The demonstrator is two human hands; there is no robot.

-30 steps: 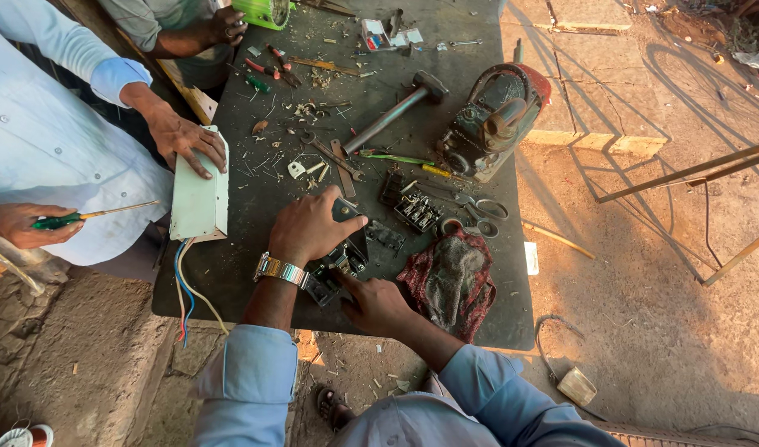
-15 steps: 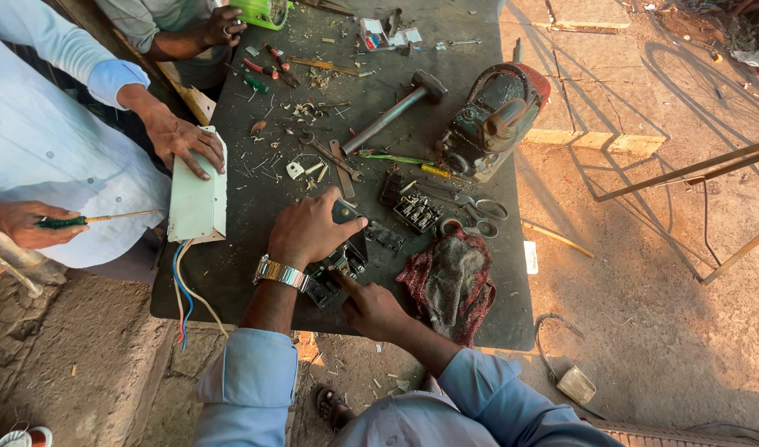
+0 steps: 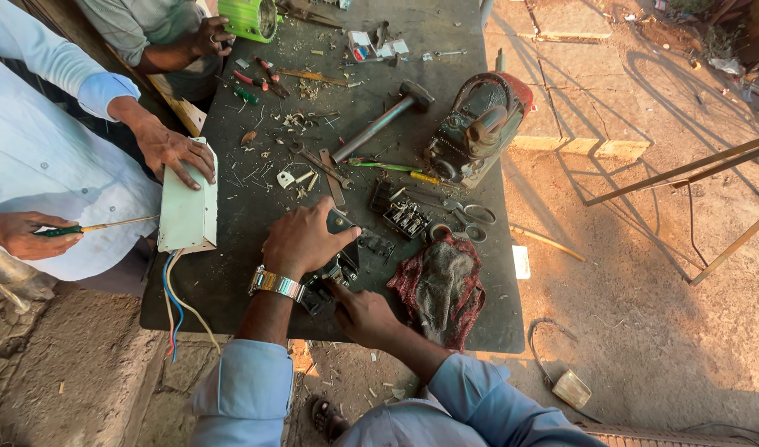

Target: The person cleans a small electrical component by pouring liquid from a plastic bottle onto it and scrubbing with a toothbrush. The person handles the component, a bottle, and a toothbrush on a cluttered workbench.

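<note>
Surface: dark worktable (image 3: pixel 230 281) outdoors on bare dirt, littered with screws, tools and scrap.
Landmark: black part (image 3: pixel 339 266), a blocky electrical piece at the near edge of the table; every place below is given from it.
Left hand (image 3: pixel 301 242): laid over the top left of the part, fingers curled down and closed on it, thumb side toward the far end. Watch (image 3: pixel 276 284) worn on that wrist.
Right hand (image 3: pixel 361 314): just below and right of the part, fingers bunched, tips touching its near underside. Whether anything small is pinched there cannot be told.
Key relation: part is sandwiched between the two hands; it lies up and left from the right fingertips, under the left palm. Long axis is judged to run from near-left to far-right, roughly along the left forearm. Left hand is the nearer and has the fuller hold.
Rag (image 3: pixel 441 285): red-grey, just right of the part, apart from both hands.
Scissors (image 3: pixel 466 217): beyond the rag, up and right of the part.
Hammer (image 3: pixel 383 120): well beyond the part, head pointing far-right.
Co-worker: off to the left of the part, one hand pressed on a white box (image 3: pixel 189 207) with wires hanging, the other holding a screwdriver (image 3: pixel 89 228).
</note>
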